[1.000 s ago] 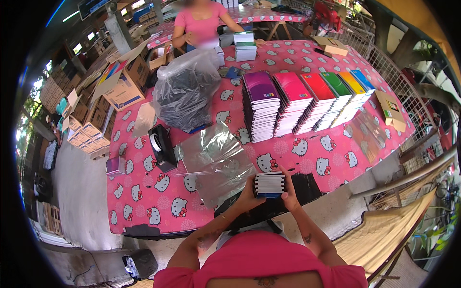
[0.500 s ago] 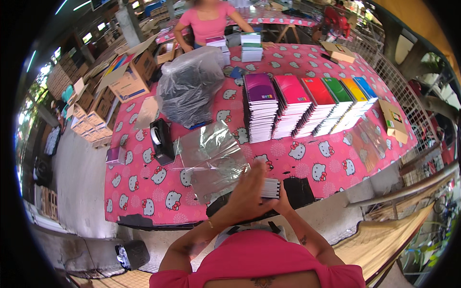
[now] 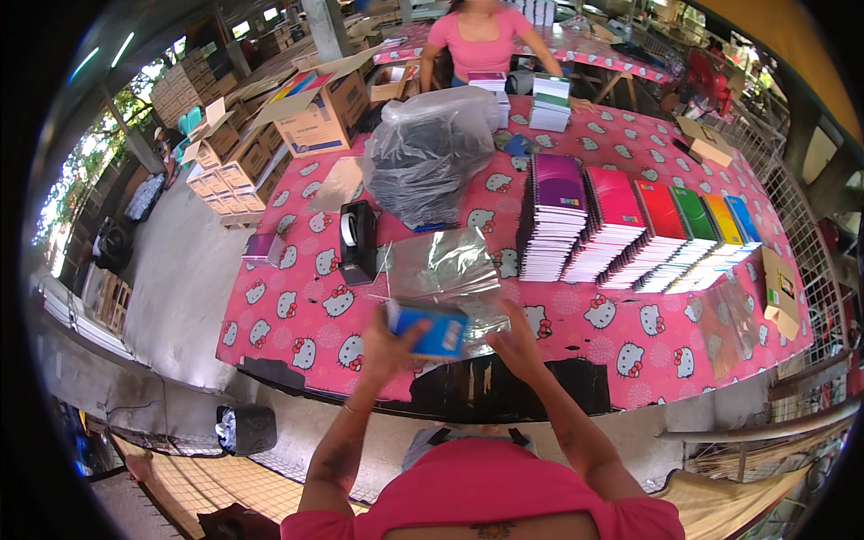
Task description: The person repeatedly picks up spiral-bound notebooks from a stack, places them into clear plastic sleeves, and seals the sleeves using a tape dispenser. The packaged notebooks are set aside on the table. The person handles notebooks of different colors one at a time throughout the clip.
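Blue notebook in my left hand, above the film

I hold the blue notebook in my left hand, the thumb over its cover and the grip closed on its left end. It sits at the near edge of the clear film, tilted a little. It is blurred, so I can't fairly say whether it is one book or several, or whether it touches the film below.

My right hand is at the film's near right corner, its fingers spread wide and well clear of the notebook. I cannot tell whether its fingertips brush the film.

The film lies on the pink table. Just left of it stands the black tape dispenser, and farther left is a small purple pack. Right beyond the film is the grey bag, bulging with something dark; left of that line, past the film, lies a flat card.

To the right of the film, the notebook stacks run in a row away from it: purple, pink, red, green, yellow and blue. On the film's near side a black patch covers the table edge. Far beyond the film, a co-worker in a pink top stands by two smaller stacks.
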Tool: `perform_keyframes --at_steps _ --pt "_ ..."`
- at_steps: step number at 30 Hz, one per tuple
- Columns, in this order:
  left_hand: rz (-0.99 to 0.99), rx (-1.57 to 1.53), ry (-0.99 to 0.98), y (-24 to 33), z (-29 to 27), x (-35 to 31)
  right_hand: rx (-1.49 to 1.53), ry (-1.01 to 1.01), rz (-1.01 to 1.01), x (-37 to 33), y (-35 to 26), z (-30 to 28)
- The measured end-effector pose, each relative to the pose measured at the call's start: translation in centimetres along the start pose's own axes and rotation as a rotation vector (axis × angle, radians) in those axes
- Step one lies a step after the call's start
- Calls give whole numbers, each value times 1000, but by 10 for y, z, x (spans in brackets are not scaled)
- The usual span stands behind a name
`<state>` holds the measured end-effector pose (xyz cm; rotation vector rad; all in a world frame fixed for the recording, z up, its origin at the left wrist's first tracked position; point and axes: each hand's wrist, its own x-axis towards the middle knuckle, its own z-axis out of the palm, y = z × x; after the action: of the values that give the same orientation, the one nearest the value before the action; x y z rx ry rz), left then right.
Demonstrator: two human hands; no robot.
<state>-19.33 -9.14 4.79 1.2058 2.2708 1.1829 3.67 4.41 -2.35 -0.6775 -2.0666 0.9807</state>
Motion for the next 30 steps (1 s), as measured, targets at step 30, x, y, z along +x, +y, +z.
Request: perform_keyframes --at_steps 30 --pt "-217 -48 -204 -94 54 66 539 -51 834 21 35 54"
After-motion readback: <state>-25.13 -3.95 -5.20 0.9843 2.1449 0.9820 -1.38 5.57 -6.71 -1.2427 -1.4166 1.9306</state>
